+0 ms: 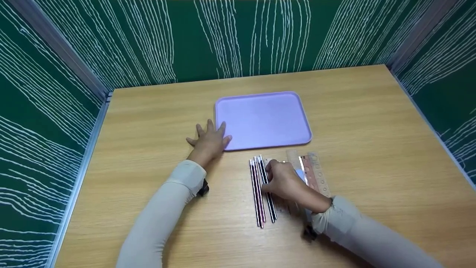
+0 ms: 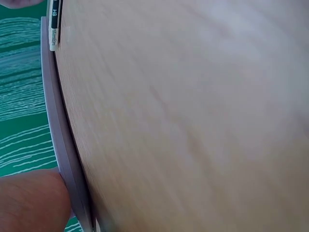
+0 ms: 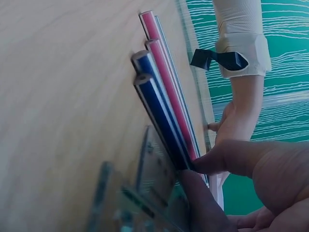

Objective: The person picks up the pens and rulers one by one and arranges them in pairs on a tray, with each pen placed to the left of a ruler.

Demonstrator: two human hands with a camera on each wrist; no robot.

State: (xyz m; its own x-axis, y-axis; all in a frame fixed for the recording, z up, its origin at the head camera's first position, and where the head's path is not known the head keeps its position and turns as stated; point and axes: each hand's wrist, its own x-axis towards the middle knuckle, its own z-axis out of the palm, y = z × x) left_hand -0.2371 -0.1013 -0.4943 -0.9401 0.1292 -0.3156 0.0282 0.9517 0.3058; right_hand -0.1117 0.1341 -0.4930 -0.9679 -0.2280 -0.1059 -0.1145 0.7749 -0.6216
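Observation:
My left hand point(image 1: 210, 143) rests with spread fingers at the near left corner of a lilac tray point(image 1: 264, 119). Part of that hand shows beside the tray's edge point(image 2: 60, 116) in the left wrist view. Striped pencils lie side by side below the tray: pink ones point(image 3: 169, 87) and dark blue ones point(image 3: 161, 116). With thumb and finger, my right hand point(image 1: 286, 182) pinches the dark blue pencils. Clear plastic rulers point(image 1: 318, 173) lie under and beside this hand, partly hidden by it. The white end of a pencil marked HB point(image 2: 54, 24) appears in the left wrist view.
Everything lies on a wooden table point(image 1: 156, 123). Green panels point(image 1: 193, 41) with white wavy lines stand at the back and both sides. A dark wrist strap piece point(image 3: 219, 59) sticks out from the left sleeve.

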